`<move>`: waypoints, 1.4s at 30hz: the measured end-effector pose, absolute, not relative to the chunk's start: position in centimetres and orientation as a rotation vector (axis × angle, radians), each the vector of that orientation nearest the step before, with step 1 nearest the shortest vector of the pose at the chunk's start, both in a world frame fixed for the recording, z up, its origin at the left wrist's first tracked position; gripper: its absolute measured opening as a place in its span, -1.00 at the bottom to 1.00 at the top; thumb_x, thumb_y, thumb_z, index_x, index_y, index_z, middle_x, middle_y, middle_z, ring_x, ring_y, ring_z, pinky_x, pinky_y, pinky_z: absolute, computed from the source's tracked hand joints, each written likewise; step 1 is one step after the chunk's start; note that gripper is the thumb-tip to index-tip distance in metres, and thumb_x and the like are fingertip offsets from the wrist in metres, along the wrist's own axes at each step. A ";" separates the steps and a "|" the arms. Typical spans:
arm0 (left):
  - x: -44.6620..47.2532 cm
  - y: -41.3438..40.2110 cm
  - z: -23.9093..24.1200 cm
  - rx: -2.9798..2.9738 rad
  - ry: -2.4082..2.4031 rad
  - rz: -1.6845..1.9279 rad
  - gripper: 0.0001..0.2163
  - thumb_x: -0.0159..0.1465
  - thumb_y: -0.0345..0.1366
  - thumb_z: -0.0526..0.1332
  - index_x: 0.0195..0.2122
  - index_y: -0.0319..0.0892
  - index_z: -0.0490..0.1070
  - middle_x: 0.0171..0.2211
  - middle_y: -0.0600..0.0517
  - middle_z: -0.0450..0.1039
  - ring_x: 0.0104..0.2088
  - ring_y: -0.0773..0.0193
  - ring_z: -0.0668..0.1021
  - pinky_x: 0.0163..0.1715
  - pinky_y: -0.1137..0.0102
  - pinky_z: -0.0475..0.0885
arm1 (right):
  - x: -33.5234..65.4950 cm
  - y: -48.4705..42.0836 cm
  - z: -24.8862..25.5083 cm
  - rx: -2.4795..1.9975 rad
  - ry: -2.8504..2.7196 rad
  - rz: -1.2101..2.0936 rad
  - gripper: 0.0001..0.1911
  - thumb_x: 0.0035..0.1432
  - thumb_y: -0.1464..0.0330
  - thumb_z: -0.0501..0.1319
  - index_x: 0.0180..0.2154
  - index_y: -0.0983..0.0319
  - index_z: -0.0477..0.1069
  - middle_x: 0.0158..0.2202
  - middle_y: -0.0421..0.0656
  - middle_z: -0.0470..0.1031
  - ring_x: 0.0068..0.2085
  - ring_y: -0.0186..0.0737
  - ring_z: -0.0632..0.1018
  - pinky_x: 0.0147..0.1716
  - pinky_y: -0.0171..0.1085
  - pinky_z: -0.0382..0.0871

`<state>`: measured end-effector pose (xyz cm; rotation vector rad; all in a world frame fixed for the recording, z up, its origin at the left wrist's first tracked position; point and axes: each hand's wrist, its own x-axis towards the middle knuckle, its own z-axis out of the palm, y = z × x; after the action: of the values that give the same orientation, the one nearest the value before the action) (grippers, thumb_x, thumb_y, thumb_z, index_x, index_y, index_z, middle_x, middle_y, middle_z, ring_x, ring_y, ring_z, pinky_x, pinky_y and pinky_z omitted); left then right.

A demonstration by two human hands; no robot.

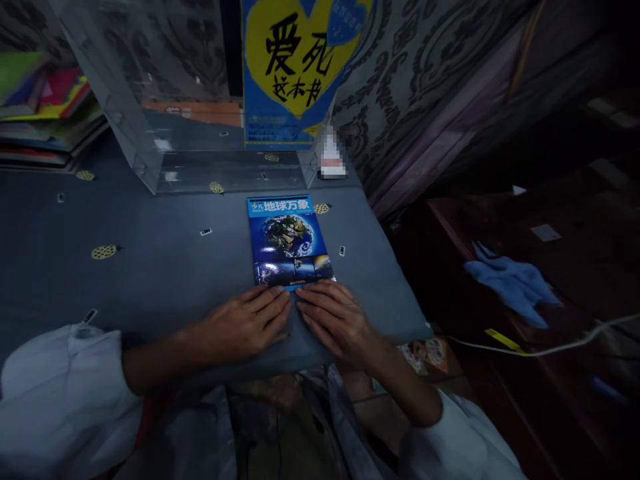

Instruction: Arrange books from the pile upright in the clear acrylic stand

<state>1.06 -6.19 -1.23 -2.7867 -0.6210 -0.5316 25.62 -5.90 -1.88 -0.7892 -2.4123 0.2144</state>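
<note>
A blue book (287,237) with an Earth picture on its cover lies flat on the grey-blue cloth-covered table (165,267). My left hand (247,323) rests flat on the cloth just below the book, fingers stretched toward its near edge. My right hand (335,320) lies flat beside it, its fingertips touching the book's bottom edge. Neither hand holds anything. Both arms wear white sleeves.
A clear acrylic stand (165,120) stands at the back with a blue and yellow heart poster (295,67) in it. A stack of colourful books (47,117) sits far left. A blue cloth (515,280) and a white cable (550,347) lie on the dark shelf at right.
</note>
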 end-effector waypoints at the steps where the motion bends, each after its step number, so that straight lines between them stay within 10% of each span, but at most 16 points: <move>1: 1.0 -6.2 -1.1 -2.791 -0.620 -0.530 -0.68 0.51 -0.20 0.08 0.01 -0.34 0.51 0.00 -0.19 0.61 0.02 0.11 0.62 0.07 0.26 0.51 | 25.6 -5.9 -1.8 -0.789 -2.411 0.208 -0.76 0.36 0.46 0.16 -0.03 0.19 0.55 -0.05 -0.05 0.67 -0.03 -0.05 0.62 -0.01 0.03 0.56; 26: -0.7 -6.5 -0.1 -2.656 -0.700 -0.673 -0.77 0.47 -0.26 0.14 -0.12 -0.32 0.51 -0.27 -0.07 0.62 -0.20 0.19 0.63 -0.37 0.42 0.51 | 23.1 -5.1 -1.2 -0.647 -2.467 0.249 -0.80 0.37 0.48 0.16 -0.10 0.28 0.56 -0.07 -0.02 0.66 0.01 -0.05 0.59 0.01 0.01 0.56; 42: -1.1 -5.7 -1.0 -2.683 -0.793 -0.722 -0.81 0.46 -0.26 0.16 -0.10 -0.27 0.49 -0.24 -0.06 0.61 -0.12 0.16 0.64 -0.09 0.33 0.56 | 21.8 -2.5 -0.5 -0.534 -2.505 0.372 -0.81 0.38 0.47 0.14 -0.12 0.28 0.53 -0.09 -0.01 0.66 0.02 -0.06 0.58 -0.03 -0.04 0.55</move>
<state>-1.10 -5.71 -1.02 -2.6826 -0.7929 -0.7225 21.77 -2.54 -0.48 -0.5339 -2.5046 0.3720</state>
